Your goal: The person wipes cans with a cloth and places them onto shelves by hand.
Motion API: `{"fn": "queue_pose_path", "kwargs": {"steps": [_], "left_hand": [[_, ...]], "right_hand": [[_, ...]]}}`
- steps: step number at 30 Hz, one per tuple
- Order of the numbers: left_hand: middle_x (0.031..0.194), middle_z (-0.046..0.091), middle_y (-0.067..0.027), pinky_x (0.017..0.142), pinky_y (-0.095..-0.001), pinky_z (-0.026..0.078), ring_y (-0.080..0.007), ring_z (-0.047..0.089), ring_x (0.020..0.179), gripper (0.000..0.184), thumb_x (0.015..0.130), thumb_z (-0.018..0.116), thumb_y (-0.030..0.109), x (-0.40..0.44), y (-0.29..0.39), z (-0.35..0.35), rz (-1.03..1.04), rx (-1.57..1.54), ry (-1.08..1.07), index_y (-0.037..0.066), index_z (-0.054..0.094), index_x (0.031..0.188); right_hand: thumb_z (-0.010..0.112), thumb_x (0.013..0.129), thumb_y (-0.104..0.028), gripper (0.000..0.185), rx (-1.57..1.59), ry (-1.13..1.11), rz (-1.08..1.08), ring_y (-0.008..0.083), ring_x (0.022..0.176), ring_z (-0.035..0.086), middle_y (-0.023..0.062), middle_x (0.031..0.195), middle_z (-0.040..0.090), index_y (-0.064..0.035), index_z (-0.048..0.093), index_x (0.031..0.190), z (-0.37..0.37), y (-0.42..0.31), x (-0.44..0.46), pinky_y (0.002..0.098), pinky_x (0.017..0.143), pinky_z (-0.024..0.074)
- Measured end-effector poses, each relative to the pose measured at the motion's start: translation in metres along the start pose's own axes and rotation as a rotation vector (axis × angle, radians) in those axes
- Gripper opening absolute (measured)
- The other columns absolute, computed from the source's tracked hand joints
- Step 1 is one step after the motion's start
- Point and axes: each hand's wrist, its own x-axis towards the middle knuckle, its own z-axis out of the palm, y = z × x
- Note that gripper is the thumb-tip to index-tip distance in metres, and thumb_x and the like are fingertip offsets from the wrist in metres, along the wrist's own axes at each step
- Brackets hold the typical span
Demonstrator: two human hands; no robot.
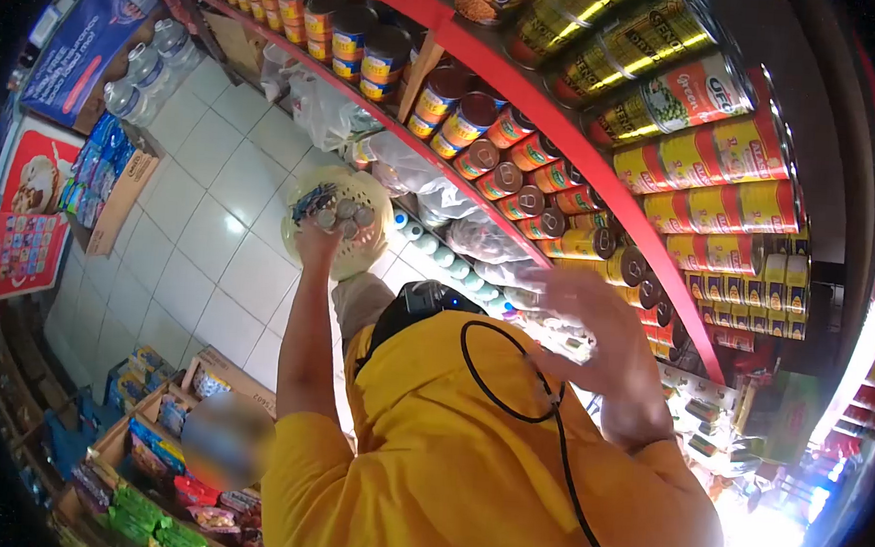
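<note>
A pale yellow plastic basket point(367, 252) holds several round, can-like items point(348, 211) and a bunch of dark, thin packets point(314, 201). My left hand point(317, 240) reaches over its near side, fingers curled close to the packets; what they grip is too small to make out. Raised on the right, in front of the canned-goods shelf, my right hand point(590, 318) is blurred by motion. Its fingers and thumb look apart, with nothing seen between them. The yellow shirt point(487, 447) and a looped black cable point(571, 472) fill the lower middle.
Red-edged shelves point(566, 131) of stacked cans run along the top and right. Water bottles point(150, 67) and an open carton of packets point(122, 194) stand on the left by the tiled floor point(200, 229). Snack packs point(158, 502) fill wooden compartments at the lower left.
</note>
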Motion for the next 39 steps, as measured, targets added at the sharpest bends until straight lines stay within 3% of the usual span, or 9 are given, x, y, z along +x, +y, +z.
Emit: {"fn": "queue_pose_path", "kwargs": {"steps": [2,4,6,11,15,18,30,33,39], "left_hand": [[0.143,0.051,-0.0292,0.1,-0.0517,0.052,-0.0473,0.057,0.124,0.096,0.07,0.087,0.053,0.018,-0.025,0.038,0.083,0.166,0.028,0.003,0.047,0.142],[0.144,0.049,-0.0283,0.101,-0.0535,0.051,-0.0473,0.056,0.124,0.095,0.07,0.086,0.057,0.024,-0.025,0.056,0.094,0.246,0.127,0.004,0.05,0.14],[0.143,0.048,-0.027,0.102,-0.0544,0.051,-0.0465,0.055,0.125,0.096,0.07,0.084,0.061,0.023,-0.017,0.066,0.093,0.315,0.127,0.006,0.05,0.141],[0.139,0.047,-0.0249,0.099,-0.0535,0.053,-0.0431,0.052,0.129,0.09,0.071,0.083,0.059,0.012,0.017,0.037,0.111,0.513,0.041,0.008,0.05,0.138],[0.141,0.045,-0.0265,0.098,-0.0525,0.056,-0.0455,0.051,0.128,0.061,0.081,0.08,0.038,0.015,0.022,0.04,0.086,0.35,-0.075,0.012,0.055,0.13],[0.143,0.045,-0.0284,0.102,-0.0524,0.054,-0.048,0.049,0.13,0.064,0.083,0.079,0.034,0.018,0.011,0.06,0.19,0.292,0.011,0.015,0.052,0.137],[0.147,0.04,-0.0344,0.113,-0.0528,0.045,-0.0525,0.039,0.141,0.08,0.074,0.088,0.037,-0.002,0.015,0.045,0.262,0.336,0.049,0.017,0.051,0.142],[0.147,0.04,-0.0341,0.115,-0.0529,0.043,-0.0526,0.038,0.141,0.077,0.075,0.089,0.036,0.003,0.009,0.048,0.393,0.304,0.102,0.016,0.053,0.14],[0.147,0.041,-0.0343,0.117,-0.0539,0.041,-0.0535,0.042,0.138,0.076,0.075,0.089,0.035,0.004,0.004,0.055,0.306,0.244,0.056,0.014,0.054,0.139]], "right_hand": [[0.084,0.082,-0.013,0.041,0.405,-0.283,-0.039,0.0322,0.11,0.068,0.0134,0.123,0.07,-0.0069,0.069,0.121,-0.021,-0.03,0.01,0.0421,0.088,0.0556],[0.075,0.092,-0.018,0.028,0.776,-0.267,-0.156,0.0308,0.099,0.069,0.0139,0.116,0.071,-0.011,0.068,0.118,-0.029,-0.049,0.027,0.0407,0.079,0.0546],[0.075,0.092,-0.019,0.027,0.862,-0.221,-0.18,0.0299,0.097,0.069,0.0135,0.114,0.071,-0.011,0.069,0.117,-0.031,-0.063,0.032,0.0399,0.078,0.0545],[0.074,0.093,-0.022,0.024,0.354,-0.046,0.227,0.0276,0.093,0.069,0.0126,0.109,0.071,-0.011,0.069,0.114,-0.017,-0.093,0.025,0.038,0.075,0.0544],[0.073,0.093,-0.023,0.022,-0.01,0.025,0.597,0.0258,0.09,0.069,0.0119,0.104,0.071,-0.011,0.07,0.111,0.0,-0.114,0.032,0.0365,0.073,0.0542],[0.072,0.093,-0.025,0.021,-0.148,0.057,0.775,0.0244,0.087,0.069,0.0113,0.101,0.071,-0.0109,0.07,0.109,0.01,-0.121,0.039,0.0353,0.072,0.0541],[0.07,0.095,-0.03,0.021,-0.473,0.142,1.104,0.019,0.077,0.069,0.0091,0.088,0.071,-0.0109,0.072,0.102,0.038,-0.137,0.06,0.0308,0.066,0.0537],[0.069,0.095,-0.032,0.021,-0.553,0.161,1.154,0.0176,0.075,0.069,0.0086,0.085,0.071,-0.0109,0.072,0.1,0.046,-0.139,0.058,0.0297,0.065,0.0536],[0.068,0.096,-0.034,0.023,-0.777,0.251,1.205,0.0153,0.071,0.069,0.0077,0.08,0.071,-0.0109,0.073,0.097,0.064,-0.141,0.054,0.0278,0.063,0.0534]]}}
